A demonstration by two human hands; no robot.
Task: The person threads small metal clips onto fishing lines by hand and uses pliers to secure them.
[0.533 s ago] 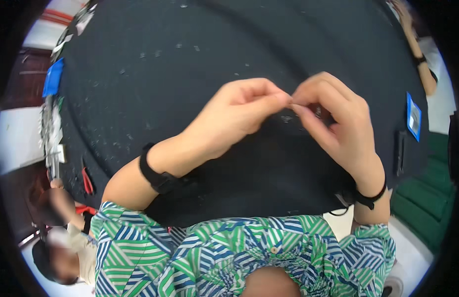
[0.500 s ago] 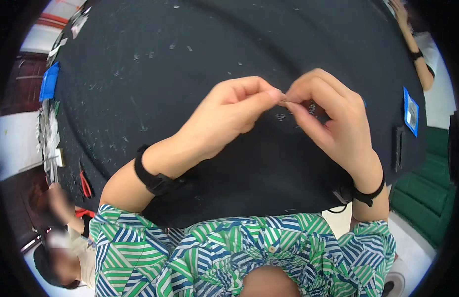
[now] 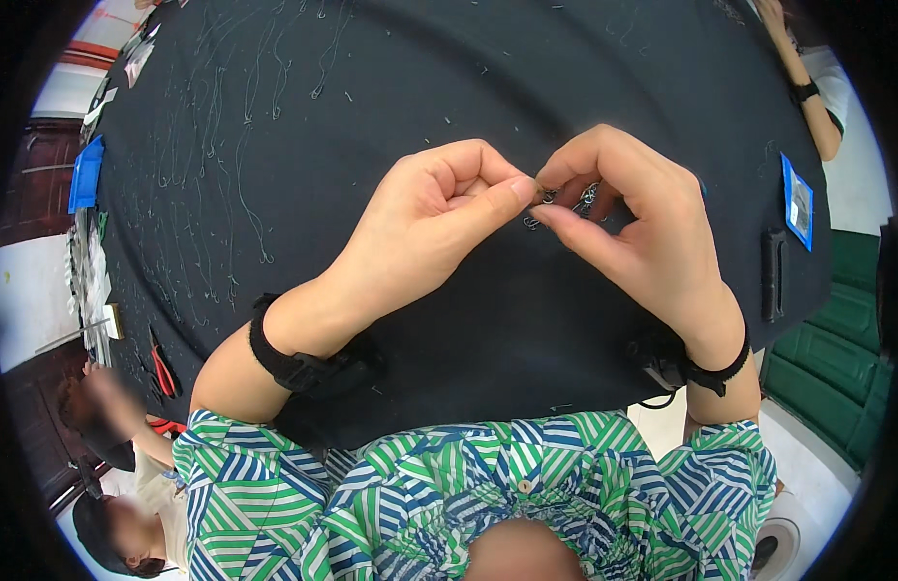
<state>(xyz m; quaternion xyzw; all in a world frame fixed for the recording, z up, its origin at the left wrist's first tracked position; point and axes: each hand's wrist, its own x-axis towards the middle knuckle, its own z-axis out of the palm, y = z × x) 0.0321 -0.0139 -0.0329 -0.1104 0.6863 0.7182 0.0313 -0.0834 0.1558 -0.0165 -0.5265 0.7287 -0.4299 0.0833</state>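
Right hand [image 3: 652,218] has parted thumb and forefinger a little since earlier. From the left: red pliers [image 3: 162,374], then thin threads [image 3: 267,258] on black cloth [image 3: 488,334]. Left hand [image 3: 434,213] presses thumb to forefinger; whether anything's between, I can't tell. Metal bits [image 3: 588,199] show through the right fingers' gap.

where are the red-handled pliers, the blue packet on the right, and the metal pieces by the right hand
Red-handled pliers [image 3: 163,372]: head view, on the handles.
Blue packet [image 3: 800,202]: head view, on its grey middle panel.
Metal pieces [image 3: 588,199]: head view, on the part of the cluster framed by the right hand [image 3: 648,213].
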